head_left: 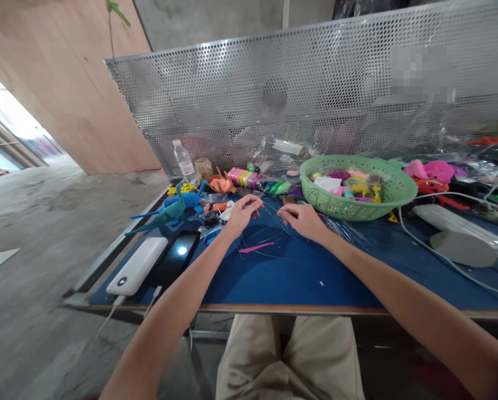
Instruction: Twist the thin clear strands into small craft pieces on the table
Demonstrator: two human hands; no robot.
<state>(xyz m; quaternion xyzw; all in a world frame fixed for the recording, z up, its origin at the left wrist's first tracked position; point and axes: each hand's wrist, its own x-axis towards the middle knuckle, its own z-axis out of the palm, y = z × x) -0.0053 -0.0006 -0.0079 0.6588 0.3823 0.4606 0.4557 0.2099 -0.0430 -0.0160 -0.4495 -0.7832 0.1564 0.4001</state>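
Observation:
My left hand (243, 214) is raised above the blue table, its thumb and fingers pinched together. My right hand (303, 220) is closed the same way, a short gap to the right. Fine thread-like wire (274, 213) loops between the two hands, and both seem to grip it; its ends are hard to make out. Below them on the table lies a thin pink strip (256, 248) with a small eyelet at one end. A bundle of thin straight wires (347, 230) rests to the right of my right hand.
A green basket (357, 213) of colourful pieces stands behind my right hand. Toy dinosaurs (172, 214), a white power bank (138, 266) and a dark phone (178, 258) are at the left. A plastic bottle (185, 162) stands near the perforated metal panel (232, 89). White cables (432, 255) cross the right side.

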